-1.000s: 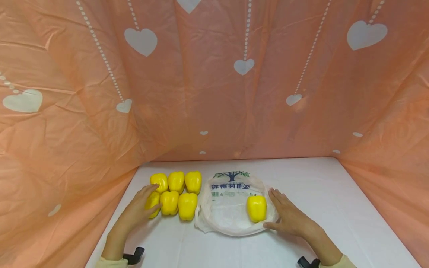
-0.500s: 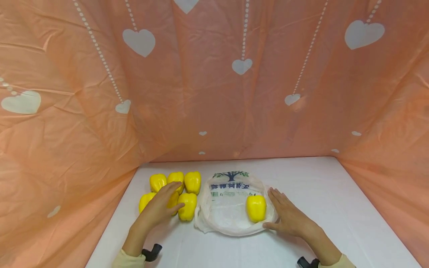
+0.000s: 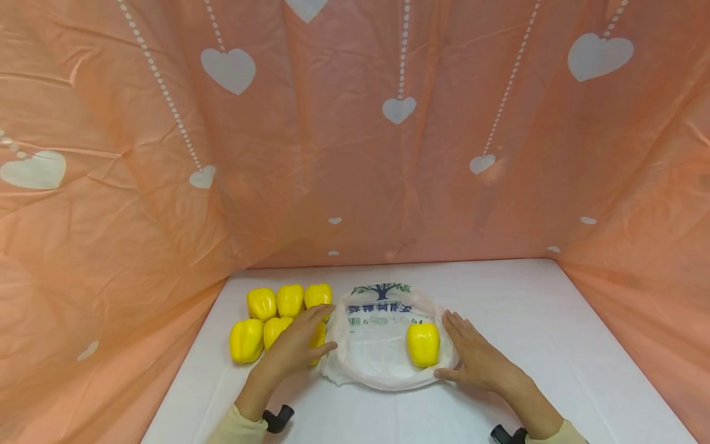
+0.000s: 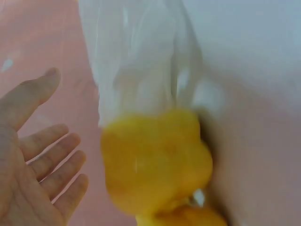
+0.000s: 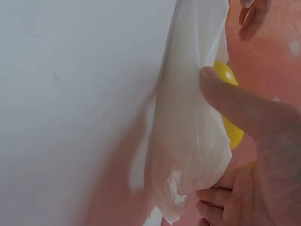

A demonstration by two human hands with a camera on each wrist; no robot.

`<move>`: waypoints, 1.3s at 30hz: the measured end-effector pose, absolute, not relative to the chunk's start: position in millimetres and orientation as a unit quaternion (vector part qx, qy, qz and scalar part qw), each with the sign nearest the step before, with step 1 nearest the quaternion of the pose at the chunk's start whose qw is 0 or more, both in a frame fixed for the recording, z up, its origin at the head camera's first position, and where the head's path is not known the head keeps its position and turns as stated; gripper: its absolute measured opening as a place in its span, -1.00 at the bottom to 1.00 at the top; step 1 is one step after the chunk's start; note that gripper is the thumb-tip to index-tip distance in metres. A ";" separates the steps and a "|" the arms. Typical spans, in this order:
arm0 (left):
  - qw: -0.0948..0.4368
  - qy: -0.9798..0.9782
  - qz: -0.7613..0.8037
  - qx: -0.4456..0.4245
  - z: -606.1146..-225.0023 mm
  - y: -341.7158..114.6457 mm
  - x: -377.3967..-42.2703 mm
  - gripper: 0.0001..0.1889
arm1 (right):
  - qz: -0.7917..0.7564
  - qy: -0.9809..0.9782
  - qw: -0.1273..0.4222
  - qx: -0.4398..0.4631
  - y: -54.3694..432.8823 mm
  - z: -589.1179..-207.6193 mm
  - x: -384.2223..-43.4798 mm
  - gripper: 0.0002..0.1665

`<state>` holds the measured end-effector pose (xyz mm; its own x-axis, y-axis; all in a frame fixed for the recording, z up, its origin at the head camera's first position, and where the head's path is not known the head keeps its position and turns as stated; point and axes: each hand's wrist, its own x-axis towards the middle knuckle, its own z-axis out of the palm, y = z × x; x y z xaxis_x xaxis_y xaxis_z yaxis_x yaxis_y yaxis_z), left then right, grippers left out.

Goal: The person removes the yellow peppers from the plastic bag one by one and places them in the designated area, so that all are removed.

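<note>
A white plastic bag [image 3: 377,379] lies spread open on the table, its rim rolled into a ring, with one yellow bell pepper [image 3: 423,345] inside at the right. To its left, several yellow bell peppers [image 3: 246,341] stand in two rows. My left hand [image 3: 296,345] hovers over the front row's right-hand pepper [image 4: 153,162], covering part of it, with fingers spread and nothing held. Its fingertips come close to the bag's left rim. Along the bag's right side, my right hand [image 3: 479,357] rests with fingers extended, and the thumb [image 5: 221,92] touches the plastic.
A white cloth-covered table [image 3: 532,302] carries everything. An orange curtain [image 3: 355,154] with white hearts hangs behind it and along both sides. Black wrist mounts [image 3: 278,419] sit near each sleeve.
My left hand has left the front row's leftmost pepper, which now sits slightly further left, and has passed rightward over the row toward the bag. My right hand has stayed in place.
</note>
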<state>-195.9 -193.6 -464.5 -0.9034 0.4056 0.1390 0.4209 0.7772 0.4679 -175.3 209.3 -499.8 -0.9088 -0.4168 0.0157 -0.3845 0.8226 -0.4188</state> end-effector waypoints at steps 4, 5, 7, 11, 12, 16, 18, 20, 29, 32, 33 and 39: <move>0.002 -0.937 -0.258 -0.235 -467.0 -177.3 -196.2 -0.18 | -0.209 0.954 0.038 -0.212 209.3 -499.5 -175.2 0.46; 0.001 -0.936 -0.258 -0.238 -467.3 -173.9 -196.3 -0.17 | -0.208 0.954 0.037 -0.212 209.3 -499.5 -175.2 0.46; -0.001 -0.934 -0.261 -0.245 -467.7 -167.6 -197.5 -0.17 | -0.209 0.954 0.040 -0.211 209.1 -499.3 -175.1 0.46; -0.005 -0.930 -0.264 -0.257 -467.7 -155.9 -198.7 -0.16 | -0.214 0.953 0.048 -0.207 208.6 -498.7 -174.2 0.46; -0.006 -0.928 -0.265 -0.263 -467.8 -152.7 -199.4 -0.15 | -0.217 0.953 0.051 -0.206 208.5 -498.7 -174.1 0.47; -0.004 -0.925 -0.254 -0.282 -468.6 -139.0 -201.6 -0.15 | -0.219 0.953 0.055 -0.203 208.4 -498.8 -174.0 0.47; 0.003 -0.925 -0.244 -0.293 -469.3 -132.3 -202.6 -0.14 | -0.218 0.953 0.054 -0.203 208.4 -498.9 -174.1 0.47; 0.005 -0.924 -0.236 -0.301 -469.8 -125.7 -203.5 -0.13 | -0.217 0.953 0.053 -0.204 208.5 -499.1 -174.3 0.46; -0.015 -0.927 -0.219 -0.305 -470.1 -97.5 -206.4 -0.10 | -0.211 0.954 0.042 -0.208 208.7 -501.0 -175.7 0.46; -0.025 -0.927 -0.215 -0.307 -470.7 -89.1 -206.6 -0.10 | -0.211 0.953 0.038 -0.212 209.1 -501.2 -176.0 0.45; -0.027 -0.926 -0.213 -0.310 -471.3 -86.3 -206.8 -0.10 | -0.211 0.953 0.037 -0.213 209.2 -501.2 -175.9 0.45; -0.044 -0.926 -0.188 -0.325 -480.4 -70.7 -206.3 -0.12 | -0.217 0.952 0.040 -0.214 209.1 -501.2 -175.9 0.44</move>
